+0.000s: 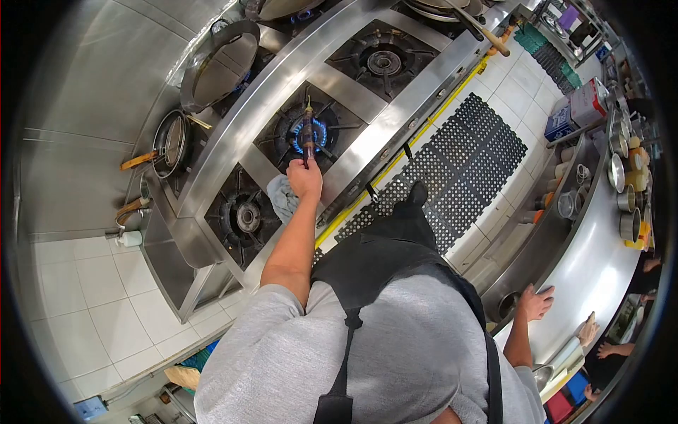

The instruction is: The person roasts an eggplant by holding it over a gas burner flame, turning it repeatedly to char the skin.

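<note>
My left hand (305, 178) is closed around the lower end of a long dark purple eggplant (308, 136). The eggplant's pale green stem end points away from me. It lies across a lit burner (321, 133) with a ring of blue flame. Beside my left hand, a crumpled grey cloth (282, 197) sits on the stove front. Out to my right, my right hand (535, 302) rests on the edge of a steel counter (583, 272), fingers stretched out and nothing held.
Unlit burners (247, 218) (383, 63) flank the flame. Behind stand a large wok (224, 67) and a strainer pan (171, 141). A wooden handle (496, 42) juts over the stove front. A perforated black mat (462, 162) covers floor tiles. Another person's hand (607, 349) shows far right.
</note>
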### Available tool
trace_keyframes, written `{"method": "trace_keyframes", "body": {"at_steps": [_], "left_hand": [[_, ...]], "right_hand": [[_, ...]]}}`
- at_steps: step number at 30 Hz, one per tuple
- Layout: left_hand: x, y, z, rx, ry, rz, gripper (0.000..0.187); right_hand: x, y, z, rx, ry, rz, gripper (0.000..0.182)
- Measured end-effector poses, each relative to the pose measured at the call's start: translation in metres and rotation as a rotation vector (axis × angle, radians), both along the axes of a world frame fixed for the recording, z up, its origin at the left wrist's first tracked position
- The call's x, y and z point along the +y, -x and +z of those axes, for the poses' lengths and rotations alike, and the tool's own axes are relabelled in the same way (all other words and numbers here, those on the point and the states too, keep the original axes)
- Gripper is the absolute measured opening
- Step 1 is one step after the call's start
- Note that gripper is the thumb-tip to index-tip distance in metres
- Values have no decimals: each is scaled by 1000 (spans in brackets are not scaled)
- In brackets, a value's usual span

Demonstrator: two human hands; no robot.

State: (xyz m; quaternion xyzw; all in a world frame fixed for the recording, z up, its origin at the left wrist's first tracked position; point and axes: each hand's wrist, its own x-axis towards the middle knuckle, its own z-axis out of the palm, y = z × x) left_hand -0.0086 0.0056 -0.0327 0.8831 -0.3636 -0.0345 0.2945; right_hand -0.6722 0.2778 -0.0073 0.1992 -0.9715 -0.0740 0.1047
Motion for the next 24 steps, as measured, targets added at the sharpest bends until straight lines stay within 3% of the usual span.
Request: {"method": "trace_keyframes", "body": {"at_steps": [24], "left_hand": [[0,6,21,22,-121,-45,47]], "right_hand": [[0,0,0,6,-9,4,80]]}}
